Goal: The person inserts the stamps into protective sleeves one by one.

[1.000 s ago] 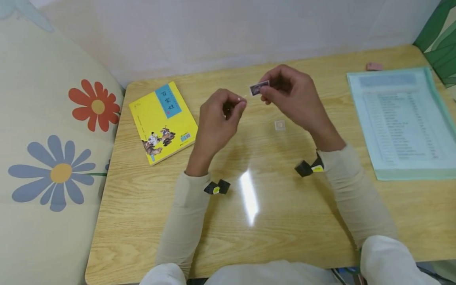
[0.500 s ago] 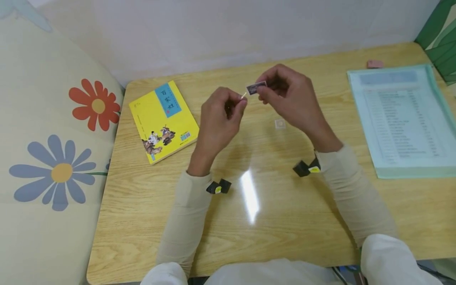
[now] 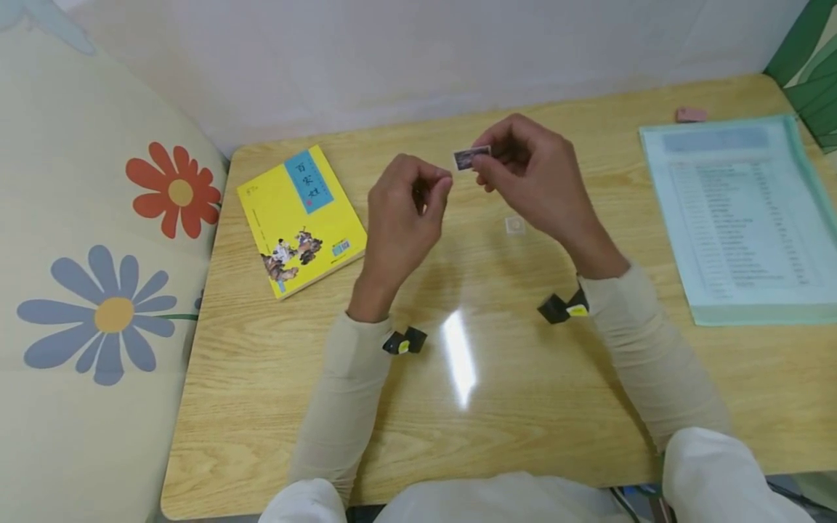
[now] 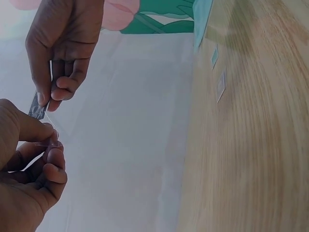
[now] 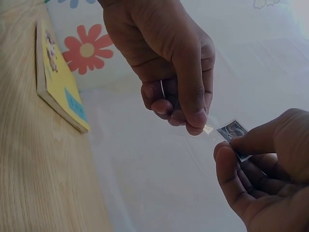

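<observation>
As the raised left hand (image 3: 404, 211) pinches a clear piece (image 5: 208, 129), the right hand (image 3: 541, 173) opposite pinches a small picture (image 3: 466, 158).

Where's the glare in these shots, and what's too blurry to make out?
Head view: glare streak on the table, print on the sheet too blurred to read; left wrist view: left hand and right hand shadowy; right wrist view: upper right corner washed out, picture on small card unclear.

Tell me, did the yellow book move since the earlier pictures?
No. In the head view, the yellow book keeps the same place and slant against the back left corner of the wooden table.
</observation>
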Motion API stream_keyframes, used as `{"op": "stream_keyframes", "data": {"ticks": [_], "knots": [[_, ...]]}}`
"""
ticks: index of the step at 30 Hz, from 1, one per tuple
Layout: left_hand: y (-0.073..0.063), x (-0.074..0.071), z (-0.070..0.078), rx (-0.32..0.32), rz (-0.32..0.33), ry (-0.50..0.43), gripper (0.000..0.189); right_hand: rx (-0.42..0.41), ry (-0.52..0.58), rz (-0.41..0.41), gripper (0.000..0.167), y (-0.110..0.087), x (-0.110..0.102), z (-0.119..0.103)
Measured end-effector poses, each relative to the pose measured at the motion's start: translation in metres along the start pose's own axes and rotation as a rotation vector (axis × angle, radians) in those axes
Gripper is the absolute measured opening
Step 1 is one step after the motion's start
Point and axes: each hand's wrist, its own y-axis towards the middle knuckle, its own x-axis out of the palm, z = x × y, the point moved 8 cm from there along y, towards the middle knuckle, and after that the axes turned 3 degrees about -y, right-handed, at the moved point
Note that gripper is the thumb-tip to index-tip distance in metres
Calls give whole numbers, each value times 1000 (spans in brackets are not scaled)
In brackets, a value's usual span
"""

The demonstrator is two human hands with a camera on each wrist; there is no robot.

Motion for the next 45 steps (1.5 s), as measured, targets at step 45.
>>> {"op": "stream_keyframes", "data": {"ticks": [45], "knots": [[1, -2, 9, 66, 22, -41, 15, 87, -137, -116, 17, 6, 1, 28]]}}
